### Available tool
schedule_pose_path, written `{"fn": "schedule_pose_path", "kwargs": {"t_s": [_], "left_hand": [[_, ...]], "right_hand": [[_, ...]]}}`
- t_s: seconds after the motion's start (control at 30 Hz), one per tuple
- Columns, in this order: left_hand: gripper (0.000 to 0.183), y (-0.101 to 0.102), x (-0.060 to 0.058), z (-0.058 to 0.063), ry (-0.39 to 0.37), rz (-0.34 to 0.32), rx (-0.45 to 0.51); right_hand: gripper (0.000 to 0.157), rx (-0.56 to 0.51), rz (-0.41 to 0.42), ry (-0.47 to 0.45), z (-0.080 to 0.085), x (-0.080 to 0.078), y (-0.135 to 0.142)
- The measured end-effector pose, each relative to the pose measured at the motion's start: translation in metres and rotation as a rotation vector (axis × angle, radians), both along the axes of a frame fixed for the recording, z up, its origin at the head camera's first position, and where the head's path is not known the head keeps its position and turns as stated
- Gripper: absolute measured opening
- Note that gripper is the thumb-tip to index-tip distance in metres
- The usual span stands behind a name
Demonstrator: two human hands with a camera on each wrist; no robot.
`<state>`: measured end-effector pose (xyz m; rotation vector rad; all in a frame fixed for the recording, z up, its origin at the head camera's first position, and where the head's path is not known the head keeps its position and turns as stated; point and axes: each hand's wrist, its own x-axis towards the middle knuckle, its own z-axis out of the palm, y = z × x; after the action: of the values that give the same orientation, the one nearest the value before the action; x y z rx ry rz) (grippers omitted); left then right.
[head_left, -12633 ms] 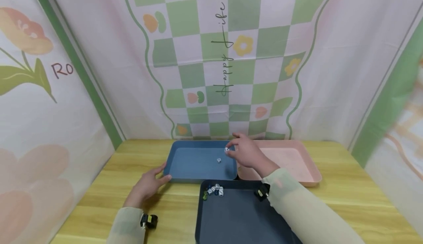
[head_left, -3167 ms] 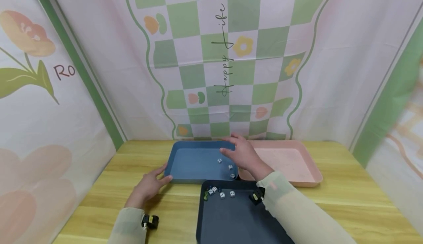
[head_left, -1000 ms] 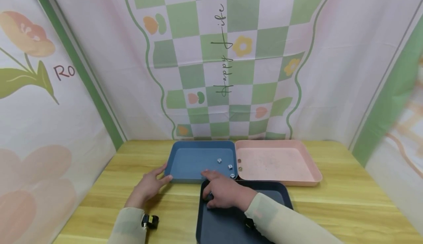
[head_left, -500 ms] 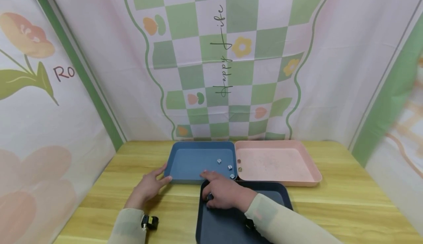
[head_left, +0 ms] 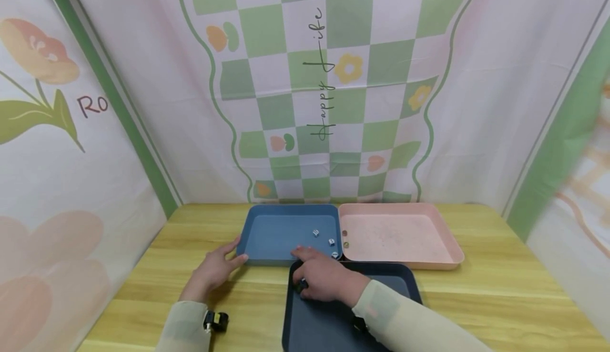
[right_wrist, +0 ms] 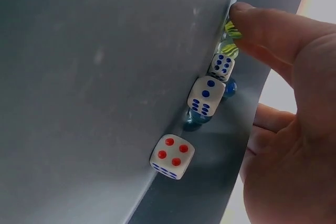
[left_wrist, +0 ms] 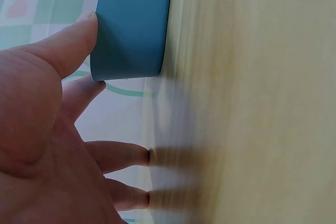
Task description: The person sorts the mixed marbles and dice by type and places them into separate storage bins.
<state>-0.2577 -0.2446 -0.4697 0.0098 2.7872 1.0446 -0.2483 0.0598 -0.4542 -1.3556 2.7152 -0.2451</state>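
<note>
My left hand [head_left: 213, 270] rests at the left end of the blue tray [head_left: 278, 233], fingers spread. In the left wrist view, the thumb [left_wrist: 73, 45] and forefinger touch the tray's corner; the other fingers point straight down to the table. My right hand [head_left: 329, 275] reaches into the far left corner of the dark tray [head_left: 329, 323]. Its fingertips are right at a clear marble with yellow-green streaks [right_wrist: 231, 30], partly covered; I cannot tell whether they pinch it. Beside it lie a similar marble [right_wrist: 229, 49], white dice [right_wrist: 206, 96] and blue marbles [right_wrist: 230, 87].
Several small white dice [head_left: 331, 242] lie at the right side of the blue tray. A pink tray [head_left: 400, 230] adjoins it on the right, with two small marbles [head_left: 346, 245] by its left wall. All trays stand on a wood-grain table [head_left: 495, 283] before a printed cloth.
More dice lie in the blue tray than 12.6 seconds ago. My right hand has come from above the trays' join into the dark tray, shifting only slightly this last second. The left hand stays put.
</note>
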Motion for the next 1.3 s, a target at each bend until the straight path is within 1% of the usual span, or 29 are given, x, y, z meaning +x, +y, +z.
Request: {"fn": "schedule_pose_path", "kwargs": {"t_s": [0.3, 0.57, 0.73, 0.93, 1.13, 1.3], "left_hand": [[0.068, -0.0003, 0.0015, 0.0003, 0.007, -0.011, -0.010], [0.068, -0.0015, 0.0012, -0.0009, 0.009, -0.013, -0.019], [0.069, -0.0017, 0.0009, -0.0014, 0.011, -0.013, -0.016], [0.069, -0.0013, -0.0002, -0.0018, 0.011, -0.012, -0.009], [0.068, -0.0023, -0.0016, -0.0034, 0.007, -0.014, -0.007], [0.068, -0.0029, -0.0029, -0.0038, 0.005, -0.013, -0.012]], "right_hand": [[0.009, 0.006, 0.008, 0.004, 0.0000, 0.0010, 0.0003], [0.006, -0.005, 0.049, 0.012, -0.0028, -0.0010, 0.0005], [0.013, 0.003, 0.060, 0.018, -0.0029, -0.0006, -0.0005], [0.012, 0.009, 0.049, 0.006, -0.0014, 0.0018, -0.0018], [0.017, 0.017, 0.033, -0.023, -0.0036, 0.0020, -0.0027], [0.006, 0.025, 0.035, -0.014, -0.0042, 0.0019, -0.0047]]}}
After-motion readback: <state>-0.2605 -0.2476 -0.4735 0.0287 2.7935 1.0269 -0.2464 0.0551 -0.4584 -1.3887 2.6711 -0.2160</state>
